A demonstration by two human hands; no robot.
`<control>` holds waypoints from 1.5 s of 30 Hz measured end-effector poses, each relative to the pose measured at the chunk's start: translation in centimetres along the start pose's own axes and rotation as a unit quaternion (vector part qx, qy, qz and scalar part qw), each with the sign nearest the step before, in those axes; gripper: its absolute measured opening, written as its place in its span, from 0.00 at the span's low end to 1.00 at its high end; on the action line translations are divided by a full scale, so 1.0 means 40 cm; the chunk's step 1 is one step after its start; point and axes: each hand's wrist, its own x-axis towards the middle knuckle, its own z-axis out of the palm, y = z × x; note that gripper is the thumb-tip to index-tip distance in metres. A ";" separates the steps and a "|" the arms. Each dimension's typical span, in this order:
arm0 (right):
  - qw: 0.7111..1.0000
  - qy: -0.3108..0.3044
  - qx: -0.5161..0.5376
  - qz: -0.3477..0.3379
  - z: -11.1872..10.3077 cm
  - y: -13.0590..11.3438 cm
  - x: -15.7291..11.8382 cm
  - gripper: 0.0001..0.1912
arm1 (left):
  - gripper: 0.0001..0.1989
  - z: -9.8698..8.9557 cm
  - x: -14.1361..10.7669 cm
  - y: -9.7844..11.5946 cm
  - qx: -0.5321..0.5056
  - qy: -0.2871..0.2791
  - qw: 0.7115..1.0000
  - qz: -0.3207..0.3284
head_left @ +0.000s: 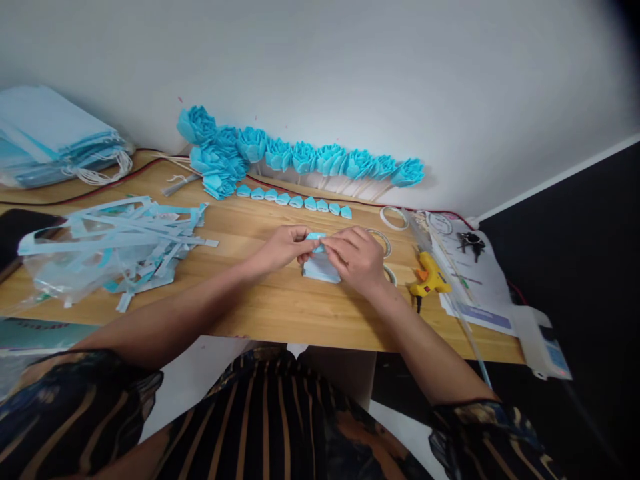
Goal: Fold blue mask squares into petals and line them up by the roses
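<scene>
We record both hands at work over the worktop (280,312), roughly mid-way along it. The left hand (281,248) grasps a small blue piece (315,237), its fingers closed on the left side, thumb toward us. The right hand (361,260) meets it from the other side, fingers drawn together and pinching the right edge. The blue piece is thus held between the two hands, just above a stack of pale blue sheets (323,269) that lies on the worktop and is partly hidden by the fingers.

Behind the hands we note a row of small folded blue pieces (296,202); farther back, blue flowers (304,158) on pale stems line up along the wall (320,60), bunched more thickly at the left end.

Near the right hand we see tape rolls (394,218), one partly covered by it. Beyond them lie a yellow glue gun (431,277) with an orange trigger, then papers (487,315) with keys (471,243) on top.

On the left we log a heap of cut strips (135,230) over clear plastic, and behind it a large pile of white and blue material (50,137) with white cord (107,172).
</scene>
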 end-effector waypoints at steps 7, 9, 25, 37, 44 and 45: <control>0.999 -0.024 -0.021 -0.008 -0.005 0.009 -0.001 0.11 | 0.07 0.000 -0.008 0.010 -0.016 -0.018 1.000 0.006; 0.998 -0.033 -0.042 -0.020 -0.009 0.003 0.000 0.11 | 0.07 0.001 -0.008 0.008 -0.024 -0.009 1.000 -0.003; 0.929 -0.115 0.276 0.219 -0.055 0.015 0.053 0.17 | 0.08 -0.006 -0.008 0.012 0.093 -0.015 0.995 0.017; 0.818 -0.009 0.474 0.325 0.052 -0.004 0.018 0.21 | 0.13 -0.004 -0.002 -0.005 0.052 -0.011 0.996 0.075; 0.800 0.003 0.487 0.351 0.063 -0.003 0.000 0.20 | 0.13 -0.004 0.002 -0.005 0.032 0.034 0.997 0.064; 0.797 0.001 0.489 0.354 0.062 -0.002 -0.001 0.21 | 0.13 -0.005 0.002 -0.004 0.034 0.039 0.997 0.061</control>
